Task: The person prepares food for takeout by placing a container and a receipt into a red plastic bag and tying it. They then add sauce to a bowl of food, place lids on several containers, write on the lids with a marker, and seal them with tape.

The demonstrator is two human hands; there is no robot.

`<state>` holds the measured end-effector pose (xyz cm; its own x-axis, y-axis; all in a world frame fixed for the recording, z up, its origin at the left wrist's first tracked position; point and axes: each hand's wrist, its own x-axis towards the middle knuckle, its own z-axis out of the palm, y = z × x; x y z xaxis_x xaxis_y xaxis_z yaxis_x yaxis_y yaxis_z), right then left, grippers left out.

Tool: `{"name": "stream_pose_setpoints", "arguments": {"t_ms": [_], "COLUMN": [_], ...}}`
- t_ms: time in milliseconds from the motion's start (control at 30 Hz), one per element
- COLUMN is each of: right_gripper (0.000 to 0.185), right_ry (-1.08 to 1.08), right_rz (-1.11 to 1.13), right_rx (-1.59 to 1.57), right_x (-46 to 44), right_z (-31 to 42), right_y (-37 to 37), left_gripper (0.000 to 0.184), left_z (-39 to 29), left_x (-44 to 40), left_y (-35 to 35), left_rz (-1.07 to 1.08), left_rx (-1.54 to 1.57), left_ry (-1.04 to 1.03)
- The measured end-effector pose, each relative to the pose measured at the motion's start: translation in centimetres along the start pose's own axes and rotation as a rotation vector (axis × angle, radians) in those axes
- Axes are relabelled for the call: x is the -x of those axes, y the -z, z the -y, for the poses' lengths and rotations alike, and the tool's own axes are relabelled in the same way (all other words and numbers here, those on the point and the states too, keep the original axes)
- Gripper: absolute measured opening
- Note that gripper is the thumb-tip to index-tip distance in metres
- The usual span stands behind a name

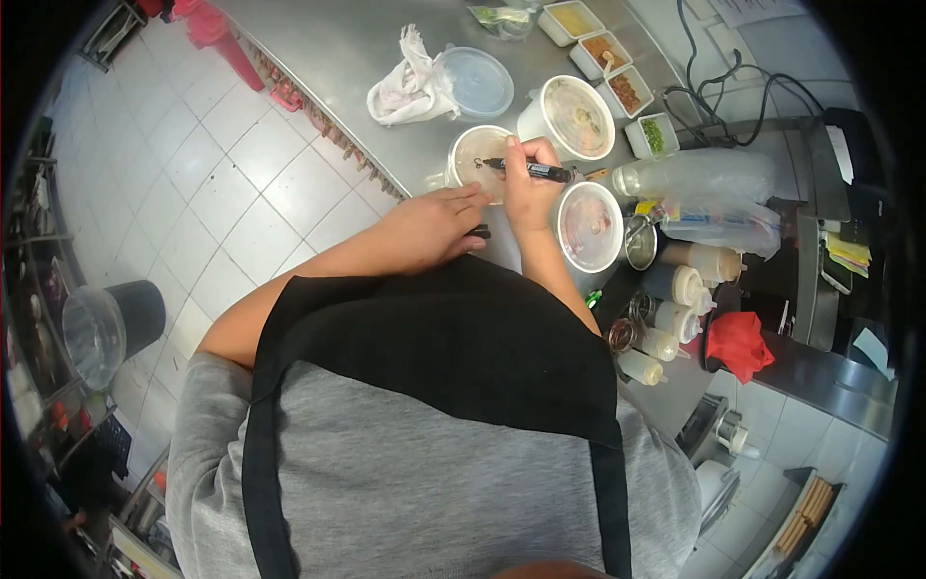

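My right hand (532, 185) is closed around a black marker pen (545, 172), its tip at the lid of a round tub (465, 164). A small dark mark shows on that lid by the tip. My left hand (439, 224) lies against the near side of the same tub, fingers bent over its rim. A small black piece (479, 232) sticks out by its thumb; whether the hand grips it is unclear. Close to my right hand stand two more lidded tubs, a large one (579, 118) behind and another (589, 228) to the right.
On the steel counter (328, 48) are a white cloth (413, 82), a loose clear lid (477, 83) and small trays of chopped food (627, 92). Squeeze bottles (687, 287) and a red cloth (740, 345) sit right. A bin (116, 328) stands on the tiled floor.
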<state>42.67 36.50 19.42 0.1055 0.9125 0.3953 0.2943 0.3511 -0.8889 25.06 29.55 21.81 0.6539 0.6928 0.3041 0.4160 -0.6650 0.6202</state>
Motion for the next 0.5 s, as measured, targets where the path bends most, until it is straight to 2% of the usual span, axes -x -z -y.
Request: {"name": "stream_pose_setpoints", "arguments": {"t_ms": [67, 200, 500], "right_gripper": [0.023, 0.024, 0.022], "right_ry": [-0.038, 0.033, 0.043], "right_rz": [-0.012, -0.014, -0.065], "right_rx": [0.001, 0.026, 0.061], "right_x": [0.05, -0.26, -0.28], "right_z": [0.00, 0.48, 0.95], "right_y": [0.08, 0.06, 0.58], "left_gripper": [0.027, 0.035, 0.033], "left_z": [0.08, 0.12, -0.22], "left_x": [0.02, -0.13, -0.49], "left_y": [0.02, -0.02, 0.21], "left_rz": [-0.004, -0.005, 0.030], "left_rx": [0.000, -0.029, -0.061], "left_ry": [-0.002, -0.029, -0.004]}}
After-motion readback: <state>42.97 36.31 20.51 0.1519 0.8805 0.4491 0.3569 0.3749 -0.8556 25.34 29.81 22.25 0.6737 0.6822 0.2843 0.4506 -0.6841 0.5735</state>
